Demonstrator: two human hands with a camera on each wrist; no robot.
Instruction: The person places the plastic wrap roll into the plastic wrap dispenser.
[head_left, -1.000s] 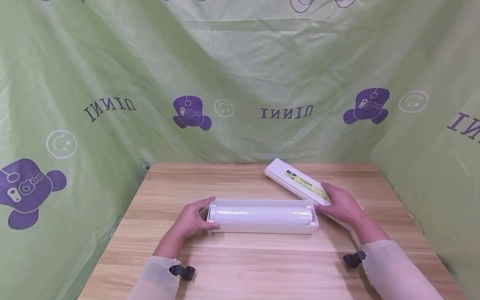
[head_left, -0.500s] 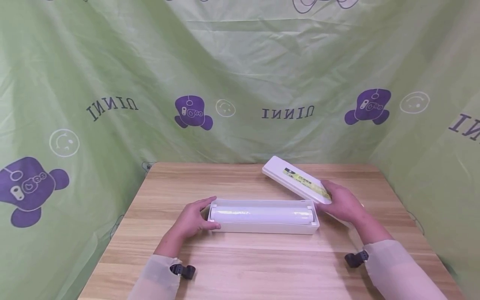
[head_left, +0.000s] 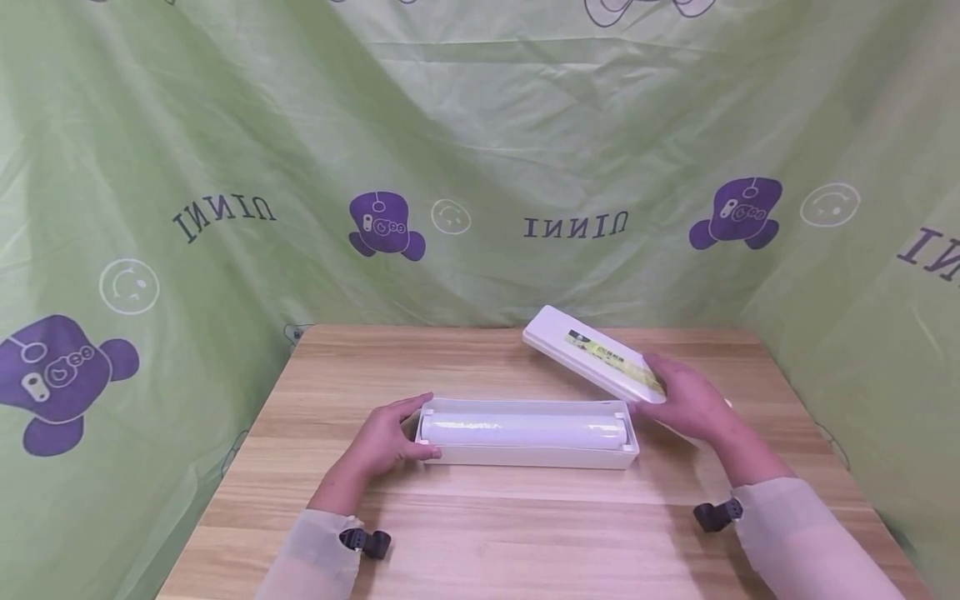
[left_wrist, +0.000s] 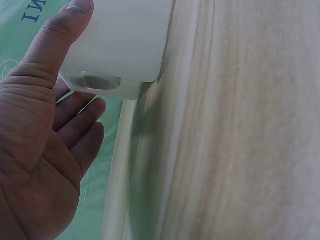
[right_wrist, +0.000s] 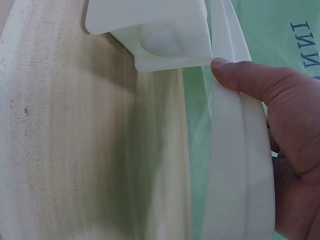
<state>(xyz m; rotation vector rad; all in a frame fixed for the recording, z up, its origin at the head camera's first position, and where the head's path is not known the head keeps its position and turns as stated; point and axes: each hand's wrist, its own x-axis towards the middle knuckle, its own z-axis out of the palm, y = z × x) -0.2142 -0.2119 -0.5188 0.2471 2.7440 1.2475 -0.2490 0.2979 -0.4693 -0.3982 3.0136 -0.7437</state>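
Note:
A long white cling film dispenser box (head_left: pixel 528 457) lies lengthwise on the wooden table, its top uncovered. Inside it is a roll of cling film (head_left: pixel 517 432). My left hand (head_left: pixel 378 442) holds the box's left end, thumb on the front wall and fingers round behind. In the left wrist view, the thumb overlaps the box end (left_wrist: pixel 120 40). My right hand (head_left: pixel 686 404) grips the white lid (head_left: pixel 577 354), which carries a yellow-green label and slants behind the box's right end. In the right wrist view, the thumb presses the lid's edge (right_wrist: pixel 230 150), close beside the box (right_wrist: pixel 170 15).
The wood-grain table (head_left: pixel 480 525) extends around the box. A green curtain (head_left: pixel 480 125) with purple figures hangs behind the table and on both sides. Small black cameras (head_left: pixel 716 515) are strapped at both wrists.
The lid's far end has risen slightly and shifted a little left, and the lid now lifts further off the table. My right hand has moved a little with it. Left hand and box stay put.

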